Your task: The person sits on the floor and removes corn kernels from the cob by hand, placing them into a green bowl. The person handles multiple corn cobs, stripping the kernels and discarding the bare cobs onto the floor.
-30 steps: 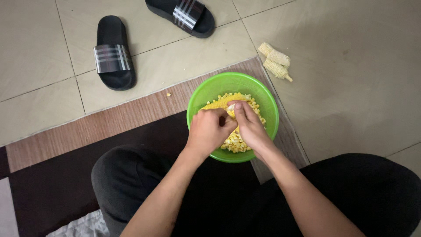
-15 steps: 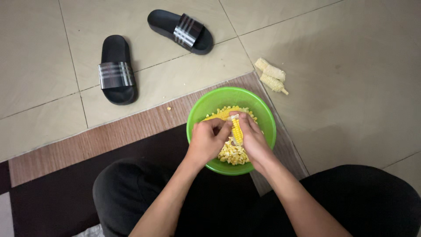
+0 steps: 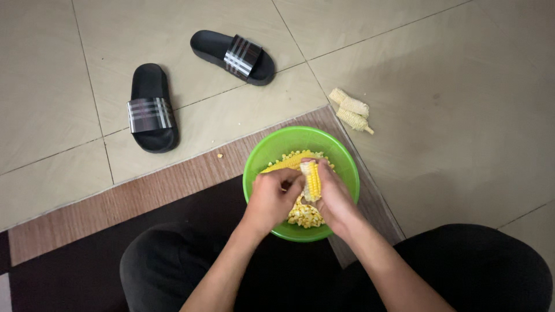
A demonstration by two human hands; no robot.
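Two hands meet over a green bowl [image 3: 263, 156], both clamped on one corn cob [image 3: 312, 180]: the left hand [image 3: 270, 199] has its grip closed on the cob's near end, fingers curled round it, and the right hand [image 3: 335, 199] presses its fingers against the cob's right side. Held between them, the cob stands nearly upright above the bowl's middle (its lower end hidden by the fingers). Under the hands, loose kernels [image 3: 305, 215] lie heaped in the bowl, and a second cob [image 3: 285, 163] lies just beyond the left hand. Past the right hand, well apart on the floor, are bare cobs [image 3: 351, 110]. Far beyond the left hand lie two black slippers [image 3: 151, 110]. One stray kernel [image 3: 219, 155] sits on the mat [image 3: 144, 190] left of the bowl.
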